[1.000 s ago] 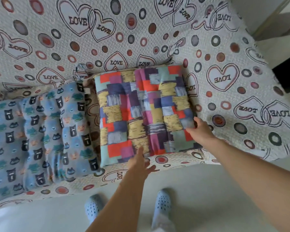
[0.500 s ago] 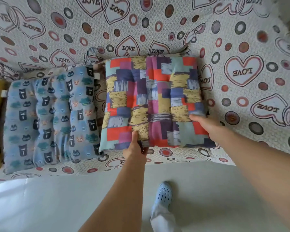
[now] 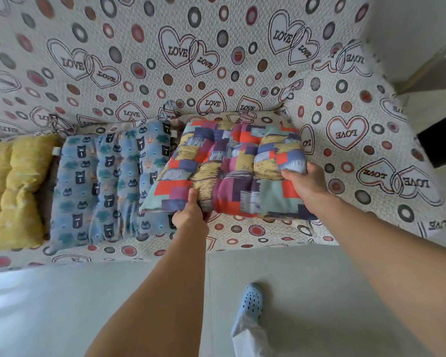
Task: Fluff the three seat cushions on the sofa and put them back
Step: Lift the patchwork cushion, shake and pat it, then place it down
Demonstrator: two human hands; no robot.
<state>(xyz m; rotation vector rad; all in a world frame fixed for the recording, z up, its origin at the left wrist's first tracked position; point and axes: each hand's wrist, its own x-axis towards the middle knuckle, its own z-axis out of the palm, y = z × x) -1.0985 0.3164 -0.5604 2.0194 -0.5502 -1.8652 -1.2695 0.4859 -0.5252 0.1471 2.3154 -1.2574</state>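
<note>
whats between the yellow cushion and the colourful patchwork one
The blue cat-print cushion lies between the yellow cushion and the patchwork cushion, whose left edge overlaps it; the head view shows this.

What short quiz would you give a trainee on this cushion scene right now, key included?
1. True or false: the left hand and the right hand both grip the patchwork cushion.
2. Which cushion lies between the yellow cushion and the patchwork cushion? A) the blue cat-print cushion B) a striped green one C) none.
3. Fill in: on the sofa, the patchwork cushion is at the person's ___ end.
Key: 1 true; 2 A; 3 right.
</note>
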